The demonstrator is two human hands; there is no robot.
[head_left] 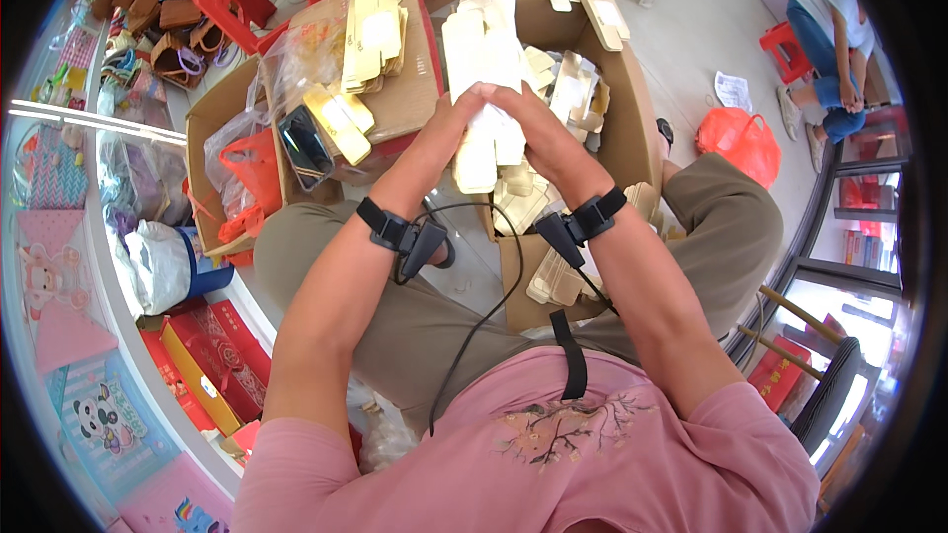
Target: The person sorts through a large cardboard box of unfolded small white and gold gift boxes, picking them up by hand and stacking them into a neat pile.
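One bundle of flattened pale-yellow boxes (480,44) is clasped between the left hand (459,116) and right hand (538,120) of a person in a pink shirt (652,434), in the head view, above the near left part of an open carton (629,104). Thumbs and fingertips meet across the bundle; the other fingers are hidden, and whether they are spread cannot be told. Loose flattened boxes (573,94) fill the carton, with more at its far right corner. Beside it, on a closed cardboard box (420,49), a second stack (375,30) lies by the far right edge, a smaller one (339,123) by the near edge, and a dark phone (306,148) at the near left corner.
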